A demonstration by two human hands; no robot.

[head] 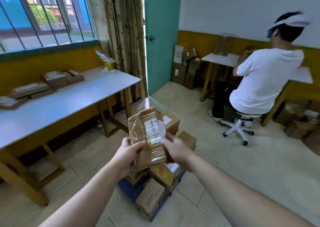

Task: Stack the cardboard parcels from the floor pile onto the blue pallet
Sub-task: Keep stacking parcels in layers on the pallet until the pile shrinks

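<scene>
A flat, crumpled cardboard parcel [149, 133] with a white label and shiny tape is held up in the air between both hands. My left hand [127, 155] grips its lower left edge. My right hand [174, 149] grips its lower right edge. Directly below it, the blue pallet [131, 190] lies on the tiled floor, loaded with several cardboard parcels [150, 198], one with a yellow label [163, 172]. More boxes [187, 139] sit at the pallet's far end, partly hidden by the held parcel.
A long white table [69, 97] with flat parcels [57, 79] stands at the left under a barred window. A person in a white shirt [265, 81] sits on a wheeled stool at a desk on the right. Boxes [183, 67] stand beside the teal door.
</scene>
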